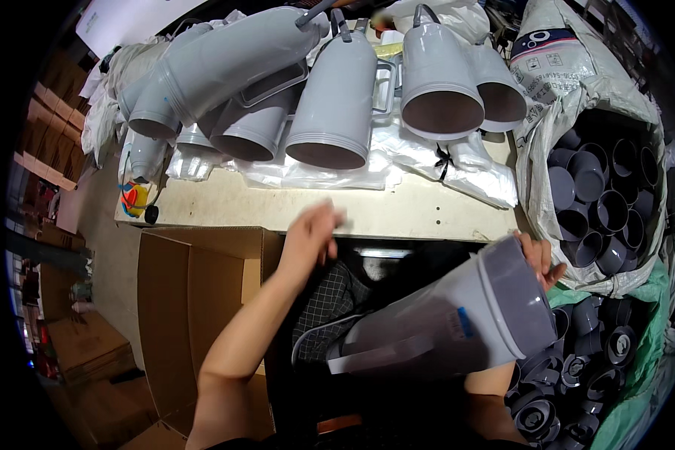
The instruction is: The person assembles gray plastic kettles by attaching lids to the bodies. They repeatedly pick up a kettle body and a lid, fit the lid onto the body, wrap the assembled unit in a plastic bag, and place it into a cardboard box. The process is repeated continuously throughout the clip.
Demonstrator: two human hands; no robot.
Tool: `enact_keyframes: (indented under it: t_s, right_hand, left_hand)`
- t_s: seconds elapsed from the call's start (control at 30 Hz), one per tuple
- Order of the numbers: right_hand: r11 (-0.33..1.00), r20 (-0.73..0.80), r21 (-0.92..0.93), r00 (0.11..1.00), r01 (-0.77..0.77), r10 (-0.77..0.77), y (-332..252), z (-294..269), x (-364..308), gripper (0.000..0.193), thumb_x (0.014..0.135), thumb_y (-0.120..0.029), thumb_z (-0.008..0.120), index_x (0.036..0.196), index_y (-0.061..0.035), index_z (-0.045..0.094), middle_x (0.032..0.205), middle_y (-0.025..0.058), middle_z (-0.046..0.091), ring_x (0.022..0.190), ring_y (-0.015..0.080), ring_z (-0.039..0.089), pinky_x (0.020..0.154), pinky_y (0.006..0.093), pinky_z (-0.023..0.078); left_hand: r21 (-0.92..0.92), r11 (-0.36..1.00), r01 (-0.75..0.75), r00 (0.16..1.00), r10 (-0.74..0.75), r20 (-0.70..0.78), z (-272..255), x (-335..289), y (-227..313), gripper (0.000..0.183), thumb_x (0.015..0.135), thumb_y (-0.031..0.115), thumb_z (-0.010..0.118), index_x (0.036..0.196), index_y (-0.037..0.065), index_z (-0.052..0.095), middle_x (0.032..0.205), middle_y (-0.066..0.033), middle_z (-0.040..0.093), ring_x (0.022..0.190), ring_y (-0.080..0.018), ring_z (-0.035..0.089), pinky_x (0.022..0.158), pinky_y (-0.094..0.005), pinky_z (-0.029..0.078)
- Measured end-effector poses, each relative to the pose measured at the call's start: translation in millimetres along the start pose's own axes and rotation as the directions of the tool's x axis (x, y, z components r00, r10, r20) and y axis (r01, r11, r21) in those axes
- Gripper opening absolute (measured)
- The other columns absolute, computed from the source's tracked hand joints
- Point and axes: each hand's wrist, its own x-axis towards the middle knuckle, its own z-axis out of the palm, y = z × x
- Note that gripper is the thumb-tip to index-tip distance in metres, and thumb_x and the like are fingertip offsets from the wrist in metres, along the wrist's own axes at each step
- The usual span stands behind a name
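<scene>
**Right hand grasping a grey jug (427, 322), left hand free**

In the head view, the jug is smooth, glossy plastic, a long tapering cylinder with a darker band round its wide end and a small blue label near that end. It lies tilted at 4 o'clock, above the lap, its narrow end toward the left. The right hand (540, 259), at 3 o'clock, has its fingers bent round the dark end and grips it. The left hand (315, 231), blurred near the clock's centre, is loosely curled in front of the pale table (277, 210) and holds nothing.

At least seven more grey jugs (334, 105) sit on the table between 11 and 1 o'clock, overlapping; three clearly show a wide round mouth facing the person. Crinkled, see-through plastic bags (487, 180) lie flat beneath and beside them.

One open brown cardboard box (165, 300) stands at 8 o'clock. There are two sacks of dark grey, round plastic parts: a white woven sack (536, 187) at 3 o'clock with well over a dozen short cups (562, 187), and a green sack (645, 322) at 4 o'clock, its lid-like pieces (534, 416) too jumbled to count.
</scene>
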Motion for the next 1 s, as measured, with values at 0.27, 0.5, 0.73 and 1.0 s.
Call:
enact_keyframes:
  t_s: [0.27,0.5,0.73,1.0]
  right_hand:
    - [1.000,0.051,-0.001,0.998,-0.026,0.026,19.5,-1.2,17.4,0.036,0.100,-0.039,0.061,0.075,-0.0189,0.045,0.063,-0.0056,0.053,0.087,0.0132,0.050,0.123,0.0449,0.019]
    - [0.973,0.074,0.168,0.987,-0.156,0.146,29.8,-32.6,28.4,0.033,0.099,-0.041,0.061,0.081,-0.0186,0.047,0.068,-0.0053,0.051,0.091,0.0114,0.053,0.118,0.0454,0.026]
    - [0.694,-0.244,-0.053,0.683,-0.718,0.688,76.1,-34.3,48.5,0.059,0.092,-0.053,0.064,0.124,-0.0050,0.051,0.099,0.0136,0.062,0.089,0.0223,0.060,0.066,0.0329,0.057]
    - [0.539,-0.224,-0.250,0.590,-0.804,0.776,110.4,-40.7,40.5,0.060,0.088,-0.048,0.069,0.124,-0.0020,0.054,0.109,0.0147,0.065,0.104,0.0275,0.066,0.073,0.0382,0.060]
  left_hand:
    - [-0.141,0.963,-0.230,0.968,0.211,-0.136,13.6,205.2,64.8,0.026,0.099,0.016,0.063,0.115,-0.004,0.059,0.091,-0.0130,0.071,0.073,-0.0182,0.069,0.067,-0.0263,0.054]
    - [0.889,0.346,-0.301,0.799,0.600,0.037,3.0,134.5,-76.3,0.065,0.089,0.017,0.071,0.147,0.003,0.043,0.149,-0.0209,0.047,0.144,-0.0393,0.037,0.120,-0.0493,0.029]
    - [0.722,0.500,-0.478,0.804,0.581,0.130,13.9,128.8,-40.2,0.014,0.085,0.018,0.072,0.083,0.004,0.071,0.084,-0.0097,0.068,0.083,-0.0320,0.060,0.080,-0.0447,0.047]
    - [0.432,0.845,-0.316,0.934,0.356,-0.012,-24.9,202.9,-73.3,0.015,0.096,0.010,0.061,0.097,-0.003,0.067,0.081,-0.0110,0.063,0.072,-0.0209,0.059,0.072,-0.0316,0.048]
